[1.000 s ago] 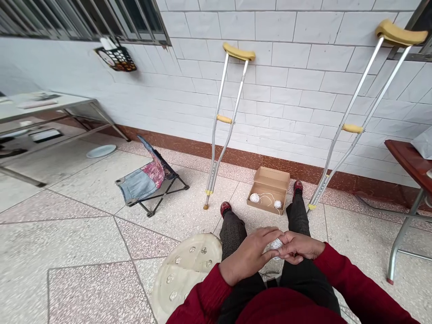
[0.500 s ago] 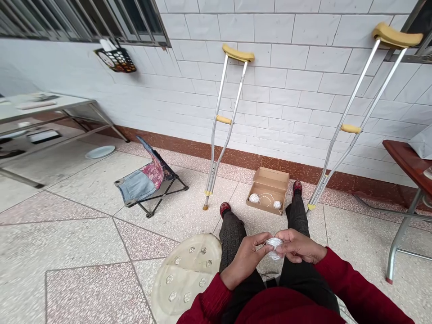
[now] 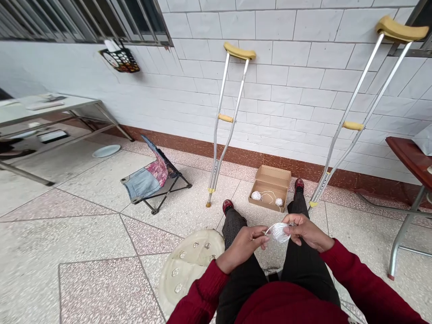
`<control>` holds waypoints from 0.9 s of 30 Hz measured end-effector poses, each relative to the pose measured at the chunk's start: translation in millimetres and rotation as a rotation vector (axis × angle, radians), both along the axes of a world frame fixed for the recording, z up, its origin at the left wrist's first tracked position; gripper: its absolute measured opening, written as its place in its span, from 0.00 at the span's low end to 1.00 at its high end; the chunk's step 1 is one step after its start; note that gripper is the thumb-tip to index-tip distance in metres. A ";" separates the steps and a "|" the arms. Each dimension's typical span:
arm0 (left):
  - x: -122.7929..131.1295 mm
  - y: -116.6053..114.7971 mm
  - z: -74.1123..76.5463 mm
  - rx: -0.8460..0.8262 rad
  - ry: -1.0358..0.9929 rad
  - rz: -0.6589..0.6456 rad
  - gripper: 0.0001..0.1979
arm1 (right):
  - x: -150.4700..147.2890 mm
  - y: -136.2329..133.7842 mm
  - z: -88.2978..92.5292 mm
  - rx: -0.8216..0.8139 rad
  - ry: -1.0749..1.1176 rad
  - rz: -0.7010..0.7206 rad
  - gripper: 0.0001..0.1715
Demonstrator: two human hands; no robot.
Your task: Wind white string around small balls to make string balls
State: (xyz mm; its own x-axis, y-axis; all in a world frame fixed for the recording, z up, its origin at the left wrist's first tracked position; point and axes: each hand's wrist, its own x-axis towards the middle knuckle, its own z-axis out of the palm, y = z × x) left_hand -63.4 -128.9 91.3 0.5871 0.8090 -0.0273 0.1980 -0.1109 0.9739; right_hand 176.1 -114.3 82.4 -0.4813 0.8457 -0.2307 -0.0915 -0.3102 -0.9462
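Note:
I sit with my legs stretched out over the floor. My right hand grips a small ball of white string above my knees. My left hand pinches the loose strand that runs from the ball's left side. On the floor between my feet stands an open cardboard box that holds two more white string balls joined by a loose strand.
Two aluminium crutches lean on the tiled wall either side of the box. A low folding chair stands to the left, a round plastic stool beside my left leg. Metal tables flank the area.
My hands have risen and drawn slightly apart. The left hand, which covered the ball, now holds a strand pulled out from it while the right keeps the ball.

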 end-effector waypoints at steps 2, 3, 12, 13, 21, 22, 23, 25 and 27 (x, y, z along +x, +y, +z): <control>-7.8 10.6 5.3 0.036 0.023 -0.005 0.18 | 3.9 2.1 7.9 0.011 0.002 0.018 0.18; -9.4 17.4 8.8 0.065 0.020 0.025 0.20 | 4.4 2.0 12.6 0.019 0.005 0.038 0.17; 51.1 24.2 -26.1 0.061 0.006 0.057 0.22 | 2.2 21.0 32.8 0.291 -0.137 -0.161 0.16; 55.3 16.5 -35.2 0.051 0.052 0.020 0.22 | 6.5 27.8 24.1 0.333 -0.213 -0.223 0.16; 26.5 14.1 -44.5 0.492 0.526 -0.048 0.16 | -3.5 10.8 -75.6 0.423 -0.435 -0.085 0.18; 22.1 21.3 -41.7 0.534 0.531 -0.067 0.15 | -10.2 0.7 -79.1 0.420 -0.396 -0.021 0.18; 18.6 28.4 -39.4 0.556 0.520 -0.079 0.15 | -16.2 -9.0 -79.3 0.409 -0.351 0.027 0.18; 15.2 39.8 -36.8 0.511 0.446 -0.089 0.16 | -23.4 -24.9 -70.9 0.366 -0.269 0.062 0.17; 17.3 43.7 -37.4 0.346 0.307 -0.093 0.19 | -23.1 -34.1 -55.6 0.335 -0.228 0.034 0.15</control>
State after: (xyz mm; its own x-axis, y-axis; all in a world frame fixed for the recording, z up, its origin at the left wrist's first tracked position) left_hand -46.0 -85.2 53.9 0.6642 0.7458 0.0510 0.4451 -0.4494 0.7745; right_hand 153.0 -148.4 26.9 -0.4785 0.8767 -0.0491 0.1372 0.0194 -0.9904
